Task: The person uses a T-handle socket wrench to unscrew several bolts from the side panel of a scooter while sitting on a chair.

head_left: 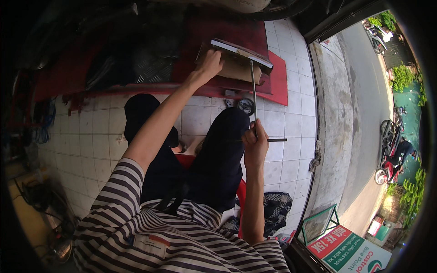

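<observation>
My right hand (255,142) is closed around a long T-handle wrench (254,95). Its dark crossbar sticks out to the right of my fingers, and the thin shaft points away from me. The far tip of the shaft reaches the pale-edged side of a shallow cardboard box (234,68); whether it touches is unclear. That box lies tilted on a red platform (276,77). At the box's left end, my left hand (210,65) has its fingers curled inward. Whatever those fingers hold is hidden.
A round dark metal part (246,106) lies on white floor tiles (291,123) by the platform's near edge. I sit on a red stool (242,195), with patterned cloth (277,208) beside it. A signboard (348,250) stands at the doorway; motorbikes (391,154) are outside.
</observation>
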Demonstrator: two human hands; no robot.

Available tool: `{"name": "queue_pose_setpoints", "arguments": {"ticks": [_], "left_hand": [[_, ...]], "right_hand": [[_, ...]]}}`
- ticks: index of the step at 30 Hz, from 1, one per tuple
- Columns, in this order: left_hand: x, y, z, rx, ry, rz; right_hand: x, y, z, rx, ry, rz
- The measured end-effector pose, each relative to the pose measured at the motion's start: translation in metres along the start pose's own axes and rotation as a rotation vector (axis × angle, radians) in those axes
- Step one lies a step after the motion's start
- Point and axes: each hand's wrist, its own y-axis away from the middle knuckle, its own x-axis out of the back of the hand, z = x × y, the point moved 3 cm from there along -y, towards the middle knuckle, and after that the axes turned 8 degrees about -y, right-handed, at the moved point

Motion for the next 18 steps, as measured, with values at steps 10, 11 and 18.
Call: {"name": "queue_pose_setpoints", "arguments": {"ticks": [10,11,18], "left_hand": [[-0.006,-0.014,0.016,-0.006,-0.343,-0.188],[-0.009,-0.014,0.012,-0.039,-0.365,-0.157],[-0.002,-0.009,0.003,-0.176,-0.299,-0.054]], "right_hand": [[0.003,-0.011,-0.006,-0.022,0.052,0.052],[0.003,-0.011,-0.005,-0.020,0.053,0.045],[0.005,-0.010,-0.002,-0.031,0.012,0.018]]}}
